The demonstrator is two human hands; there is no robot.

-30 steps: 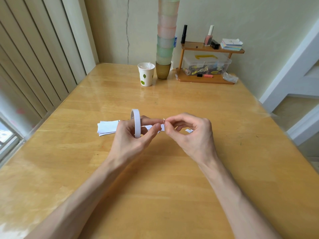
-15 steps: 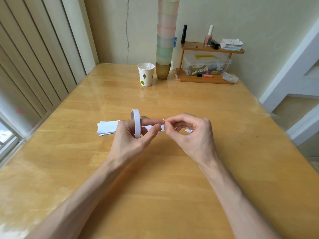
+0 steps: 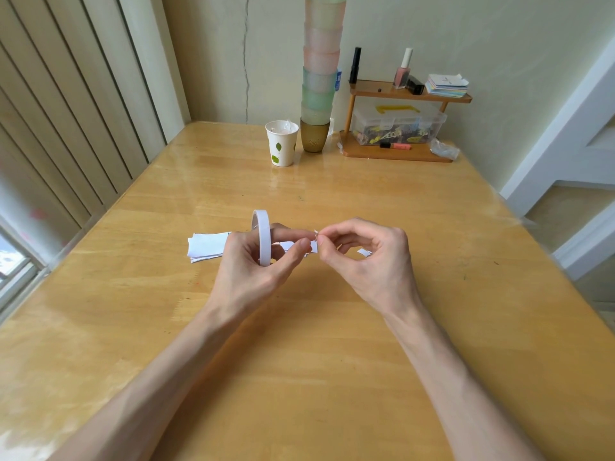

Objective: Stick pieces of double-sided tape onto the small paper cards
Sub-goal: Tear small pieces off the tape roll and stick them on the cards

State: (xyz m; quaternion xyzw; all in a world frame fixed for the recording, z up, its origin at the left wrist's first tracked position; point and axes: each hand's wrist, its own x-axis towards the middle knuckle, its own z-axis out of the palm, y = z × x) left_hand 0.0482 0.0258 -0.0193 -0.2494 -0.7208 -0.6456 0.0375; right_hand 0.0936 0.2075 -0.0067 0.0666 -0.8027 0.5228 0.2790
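A white roll of double-sided tape [image 3: 263, 236] stands on edge around the fingers of my left hand [image 3: 256, 264], above the wooden table [image 3: 299, 344]. The thumb and forefinger of that hand pinch a small piece of tape [image 3: 314, 242]. My right hand [image 3: 369, 261] pinches the same small piece from the other side, fingertips meeting my left. A stack of small white paper cards [image 3: 208, 246] lies flat on the table just behind my left hand. One loose small card [image 3: 363, 252] lies behind my right hand, partly hidden.
At the far end stand a paper cup [image 3: 281, 148] with a leaf print, a tall stack of coloured plastic cups [image 3: 319, 78], and a small wooden shelf [image 3: 399, 151] holding a clear box and bottles. Vertical blinds [image 3: 66, 111] run along the left edge.
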